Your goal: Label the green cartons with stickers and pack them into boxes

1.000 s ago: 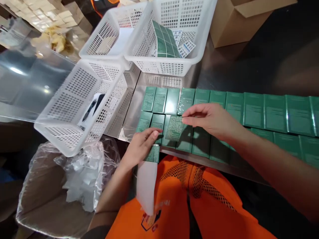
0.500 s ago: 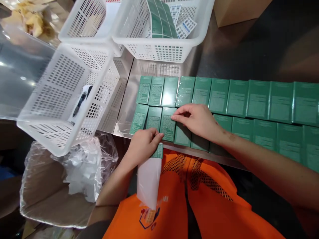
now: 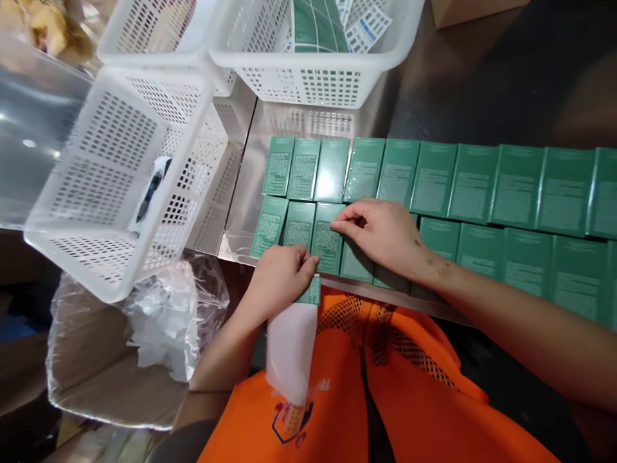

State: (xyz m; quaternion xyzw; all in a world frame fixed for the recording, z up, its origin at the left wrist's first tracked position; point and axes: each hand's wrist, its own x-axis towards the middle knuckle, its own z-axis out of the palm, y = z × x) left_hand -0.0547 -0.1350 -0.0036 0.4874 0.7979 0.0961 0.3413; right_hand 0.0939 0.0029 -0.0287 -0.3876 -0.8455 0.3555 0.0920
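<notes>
A shiny metal desk (image 3: 250,193) fills the middle of the view, seen from above by the person working at it. Two long rows of green boxes (image 3: 515,186) lie flat on it, side by side and touching, running from the centre off to the right edge.

On the left, a large white perforated basket (image 3: 96,244) sits tilted over the desk's edge, with a dark pen-like item on a white card inside. Two more white baskets stand at the top; the right-hand one (image 3: 308,83) holds a green label sheet (image 3: 313,26) and some white and blue printed slips. Below the tilted basket, a cardboard box lined with a clear plastic bag (image 3: 87,360) holds crumpled white backing paper (image 3: 159,321). The person's orange vest (image 3: 366,399) fills the bottom of the view.

The right hand (image 3: 380,235) reaches in from the right, lying over the near row with its fingertips pressed flat on the top edge of one green box with a printed label (image 3: 326,243), third from the left in that row. The left hand (image 3: 282,280) is closed around a strip of white backing paper with a green label (image 3: 292,341), held at the desk's near edge; the strip hangs down over the vest. Its fingertips sit just beside the lower corner of that same box.
</notes>
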